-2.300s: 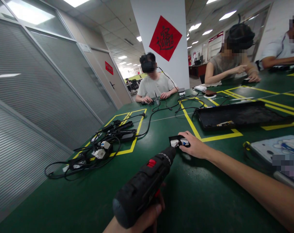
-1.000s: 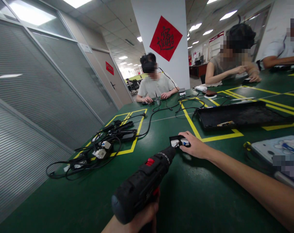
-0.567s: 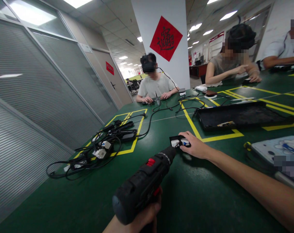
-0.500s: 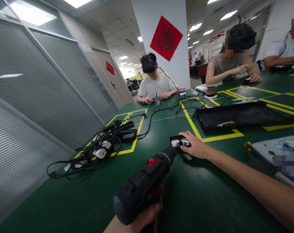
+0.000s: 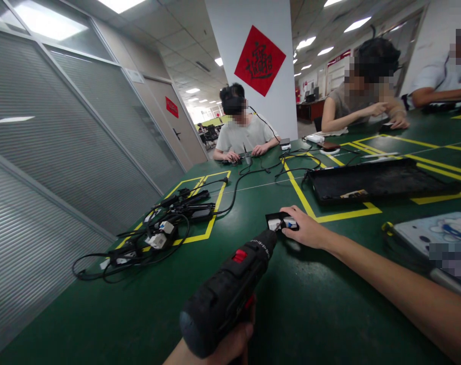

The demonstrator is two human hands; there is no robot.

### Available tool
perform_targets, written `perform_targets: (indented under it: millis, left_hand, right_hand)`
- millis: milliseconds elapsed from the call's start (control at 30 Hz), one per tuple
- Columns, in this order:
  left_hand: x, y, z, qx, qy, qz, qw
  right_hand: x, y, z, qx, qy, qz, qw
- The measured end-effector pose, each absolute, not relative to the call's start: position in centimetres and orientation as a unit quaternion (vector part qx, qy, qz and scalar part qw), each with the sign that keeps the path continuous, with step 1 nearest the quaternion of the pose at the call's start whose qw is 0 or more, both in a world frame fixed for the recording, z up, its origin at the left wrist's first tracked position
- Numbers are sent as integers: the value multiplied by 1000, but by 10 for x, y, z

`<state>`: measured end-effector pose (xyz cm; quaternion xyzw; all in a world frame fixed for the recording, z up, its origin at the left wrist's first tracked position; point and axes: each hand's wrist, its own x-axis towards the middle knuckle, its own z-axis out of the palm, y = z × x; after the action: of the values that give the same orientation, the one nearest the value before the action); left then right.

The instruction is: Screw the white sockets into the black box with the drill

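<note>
My left hand [image 5: 232, 340] is wrapped round the handle of a black cordless drill [image 5: 226, 294] with red switches. The drill points forward, away from me. A thin bit [image 5: 279, 226] sticks out of its chuck and reaches a small black piece [image 5: 269, 218] that has white and blue parts on it. Whether the bit touches a screw there is too small to tell. From the right, my right hand [image 5: 304, 228] grips that small piece at its right end, low over the green table, with the fingers on the far side and the thumb nearer me.
On the left lies a heap of black cables and adapters [image 5: 164, 228] inside yellow tape lines. A black tray [image 5: 371, 182] sits at the right, and a light-blue case with a cartoon print [image 5: 439, 230] lies nearer. Several people sit across the green table [image 5: 139, 314].
The back of the drill has shifted slightly right and down, its bit staying at the small black piece. My right hand holds the piece as before.
</note>
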<state>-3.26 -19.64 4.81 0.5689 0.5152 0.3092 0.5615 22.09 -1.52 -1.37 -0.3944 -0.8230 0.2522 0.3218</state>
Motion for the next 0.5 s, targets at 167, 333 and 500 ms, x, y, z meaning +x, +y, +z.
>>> perform_targets:
  millis: [167,333,500]
  left_hand:
    - [-32,-198,56,536,540,300,576]
    - [-28,-201,64,511,533,300,604]
    - [-28,-199,55,525,511,300,612]
  right_hand:
    - [221,-15,-12,-399,-822,253,318]
    - [221,-16,-13,-398,-821,256,318]
    - [221,-14,-14,-396,-822,258,319]
